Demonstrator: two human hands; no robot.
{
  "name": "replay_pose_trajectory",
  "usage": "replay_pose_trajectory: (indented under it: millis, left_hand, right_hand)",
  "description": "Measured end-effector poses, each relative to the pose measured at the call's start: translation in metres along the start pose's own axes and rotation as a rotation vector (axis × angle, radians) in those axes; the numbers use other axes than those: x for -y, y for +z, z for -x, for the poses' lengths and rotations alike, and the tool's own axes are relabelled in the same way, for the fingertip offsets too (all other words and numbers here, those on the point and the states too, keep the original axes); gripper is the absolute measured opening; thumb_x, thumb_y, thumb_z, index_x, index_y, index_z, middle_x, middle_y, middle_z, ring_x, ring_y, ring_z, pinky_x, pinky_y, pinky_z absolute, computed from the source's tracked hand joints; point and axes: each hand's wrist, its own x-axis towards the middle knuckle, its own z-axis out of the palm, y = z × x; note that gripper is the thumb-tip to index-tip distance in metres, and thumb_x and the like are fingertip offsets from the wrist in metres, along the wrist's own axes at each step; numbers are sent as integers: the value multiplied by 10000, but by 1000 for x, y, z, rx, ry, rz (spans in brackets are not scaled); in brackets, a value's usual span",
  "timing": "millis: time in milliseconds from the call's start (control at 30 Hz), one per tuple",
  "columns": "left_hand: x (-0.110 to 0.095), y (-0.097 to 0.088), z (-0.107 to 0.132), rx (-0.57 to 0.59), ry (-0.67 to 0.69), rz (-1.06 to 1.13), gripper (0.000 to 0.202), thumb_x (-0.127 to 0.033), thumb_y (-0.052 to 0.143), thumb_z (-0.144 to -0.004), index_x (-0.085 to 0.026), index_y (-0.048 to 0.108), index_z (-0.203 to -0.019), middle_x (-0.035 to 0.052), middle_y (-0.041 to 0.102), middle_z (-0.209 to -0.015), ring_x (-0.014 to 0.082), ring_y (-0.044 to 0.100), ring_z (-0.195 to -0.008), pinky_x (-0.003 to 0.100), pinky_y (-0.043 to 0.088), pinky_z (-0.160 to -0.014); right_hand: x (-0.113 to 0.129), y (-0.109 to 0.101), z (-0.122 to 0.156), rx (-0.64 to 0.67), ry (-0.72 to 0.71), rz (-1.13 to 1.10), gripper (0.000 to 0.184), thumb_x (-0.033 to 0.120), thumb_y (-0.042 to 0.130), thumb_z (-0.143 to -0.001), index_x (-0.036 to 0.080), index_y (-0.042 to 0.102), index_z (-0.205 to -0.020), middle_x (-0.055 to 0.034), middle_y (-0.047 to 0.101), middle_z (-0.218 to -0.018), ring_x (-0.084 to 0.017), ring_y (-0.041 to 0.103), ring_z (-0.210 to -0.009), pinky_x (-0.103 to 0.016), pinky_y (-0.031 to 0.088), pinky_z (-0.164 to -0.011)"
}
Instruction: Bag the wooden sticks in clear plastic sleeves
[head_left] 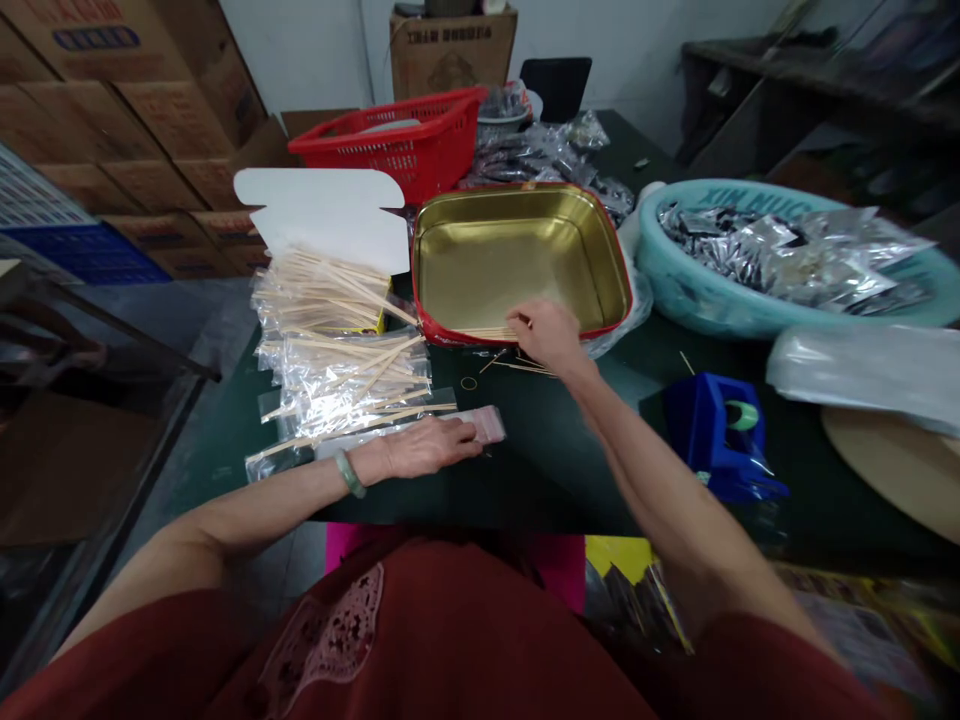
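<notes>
My left hand (431, 447), with a green bangle at the wrist, lies over a stack of clear plastic bags (489, 424) with a pinkish end. Its fingers stretch along the bags, and the thumb is hidden. At the near rim of a gold-lined tin (517, 255), my right hand (551, 335) pinches at thin wooden sticks (484, 332); how many it grips is hidden. More loose sticks (525, 366) lie on the table just below the tin. To the left, clear bags with sticks in them (337, 350) are piled in overlapping rows.
A white box flap (330, 215) stands behind the pile. Farther back is a red basket (442, 140). On the right are a turquoise basin (712, 290) of silvery packets, a blue tape dispenser (705, 430) and a plastic bag bundle (862, 370). A rubber band (469, 383) lies near the tin.
</notes>
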Motion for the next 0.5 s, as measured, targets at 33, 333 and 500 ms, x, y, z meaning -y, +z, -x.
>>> replay_pose_trajectory:
  millis: [33,333,500]
  left_hand:
    - [-2,-1,-1,8,-20,1,325,-129,304,-985,-155,551,-1195,100,614,-1124,174,575,-912,276,456,-702]
    - [-9,-13,-2,32,-122,23,243,-130,332,-973,-148,574,-957,90,598,-1042,148,526,-747,292,318,-561]
    - [-9,-13,-3,20,-108,-6,233,-148,356,-972,-148,581,-913,76,602,-1016,136,501,-738,288,263,-542]
  right_hand:
    - [-1,0,-18,130,-10,101,206,215,537,-788,198,735,-838,-84,707,-870,-197,599,-802,-283,378,-647]
    - [-17,22,-63,393,-68,153,164,60,619,-601,153,625,-466,-18,535,-457,-123,486,-506,-280,279,-526]
    - [-29,10,-60,242,-67,129,178,174,571,-748,156,735,-683,-45,655,-654,-131,517,-612,-275,271,-559]
